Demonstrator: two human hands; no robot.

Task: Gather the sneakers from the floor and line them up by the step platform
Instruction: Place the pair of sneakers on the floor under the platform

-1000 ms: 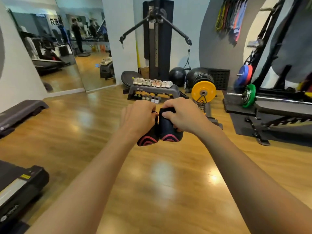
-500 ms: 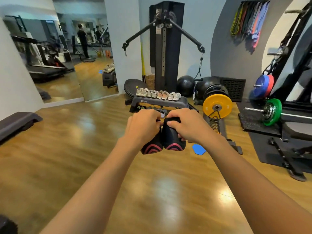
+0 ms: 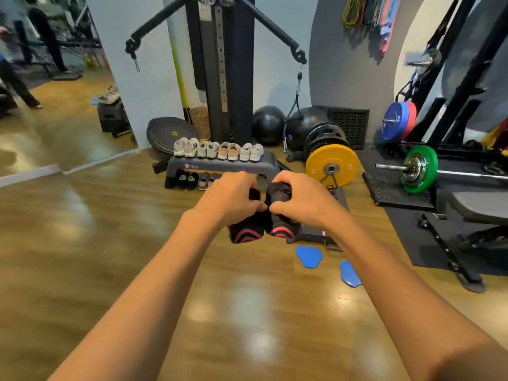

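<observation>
Head view: the left hand (image 3: 233, 198) grips the left sneaker (image 3: 246, 233) from above, fingers curled over its opening, and the right hand (image 3: 299, 199) grips the right sneaker (image 3: 281, 229) the same way. Both shoes are black with pink curved stripes on the heels. They hang side by side below the hands, touching each other, heels toward the camera, above the wooden floor (image 3: 110, 243). The two thumbs meet between the shoes. Beyond the hands stands the dark grey step platform (image 3: 220, 165), with a row of pale sneakers (image 3: 218, 149) lined up on top and dark shoes (image 3: 188, 180) on the floor at its front. The platform's front face carries a small pale logo and a word, too blurred to read. A yellow weight plate (image 3: 331, 167) to its right has dark markings, also unreadable. Two blue discs (image 3: 309, 255) lie on the floor near the right forearm.
</observation>
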